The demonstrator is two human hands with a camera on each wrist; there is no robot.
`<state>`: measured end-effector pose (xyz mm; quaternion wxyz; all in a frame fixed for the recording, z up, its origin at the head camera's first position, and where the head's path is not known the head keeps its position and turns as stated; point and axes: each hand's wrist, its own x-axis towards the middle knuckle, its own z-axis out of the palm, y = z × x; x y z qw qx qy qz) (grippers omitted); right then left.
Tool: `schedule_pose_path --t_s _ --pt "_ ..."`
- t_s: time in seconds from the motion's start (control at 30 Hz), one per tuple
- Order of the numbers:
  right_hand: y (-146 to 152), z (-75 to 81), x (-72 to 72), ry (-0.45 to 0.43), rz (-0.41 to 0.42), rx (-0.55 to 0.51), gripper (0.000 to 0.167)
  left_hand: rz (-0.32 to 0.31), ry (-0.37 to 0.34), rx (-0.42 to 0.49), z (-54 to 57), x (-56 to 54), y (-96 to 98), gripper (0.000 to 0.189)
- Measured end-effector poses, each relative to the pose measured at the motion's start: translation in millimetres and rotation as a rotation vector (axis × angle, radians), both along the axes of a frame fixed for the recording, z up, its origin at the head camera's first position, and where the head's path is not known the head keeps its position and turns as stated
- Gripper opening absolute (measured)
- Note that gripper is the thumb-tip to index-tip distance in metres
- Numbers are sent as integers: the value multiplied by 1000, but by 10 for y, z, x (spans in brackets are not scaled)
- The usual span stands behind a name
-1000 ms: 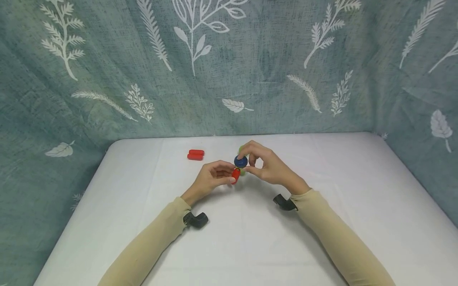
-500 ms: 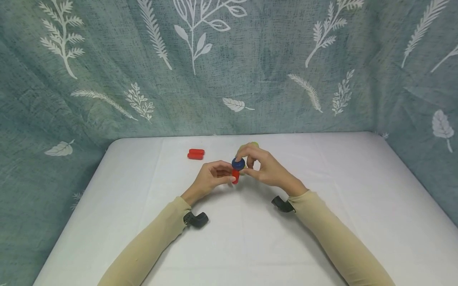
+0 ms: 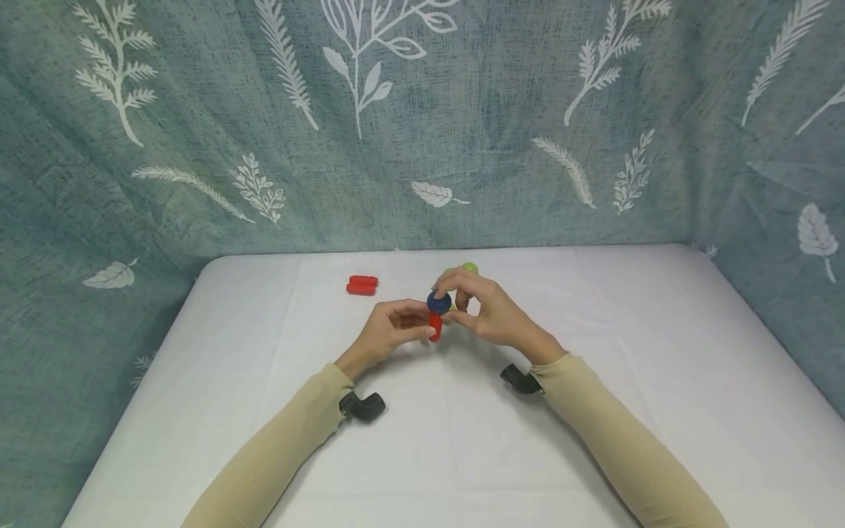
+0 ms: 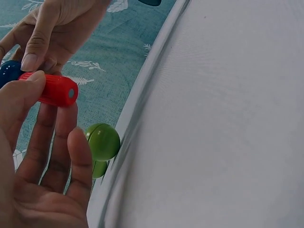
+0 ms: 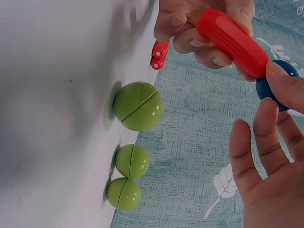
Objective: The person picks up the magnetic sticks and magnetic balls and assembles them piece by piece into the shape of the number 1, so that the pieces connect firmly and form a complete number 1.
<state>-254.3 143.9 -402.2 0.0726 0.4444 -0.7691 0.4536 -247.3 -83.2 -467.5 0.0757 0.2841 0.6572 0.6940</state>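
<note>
My left hand [image 3: 392, 326] pinches a red ridged rod [image 3: 435, 326] between thumb and fingers, above the white table. In the left wrist view, the free end of the red rod [image 4: 59, 89] shows a grey round spot in its middle. A dark blue ball [image 3: 439, 301] sits at the rod's other end, in line with it. My right hand [image 3: 485, 308] pinches that ball between thumb and fingers. The right wrist view shows the blue ball [image 5: 267, 91] meeting the rod's end, partly hidden by the thumb. The ball has small pale dots.
Several green balls with a seam round them stand behind my hands, a larger-looking green ball [image 5: 138, 106] and two smaller-looking green balls [image 5: 132, 161] in the right wrist view. Two red rods [image 3: 361, 285] lie side by side at the back left. A patterned teal curtain [image 3: 422, 147] hangs behind the table.
The red rod has turned from tilted to nearly straight below the blue ball in the head view. My right hand has moved slightly left and down, uncovering more of the green balls behind it.
</note>
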Motion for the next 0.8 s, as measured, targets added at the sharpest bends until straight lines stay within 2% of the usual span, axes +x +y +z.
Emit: schedule_pose_path --t_s 0.37,0.8 --pt "12 25 -7 44 -1 -5 39 7 17 6 -12 -7 7 33" --pt "16 30 -6 -1 27 -17 28 9 -26 -21 7 7 5 34"
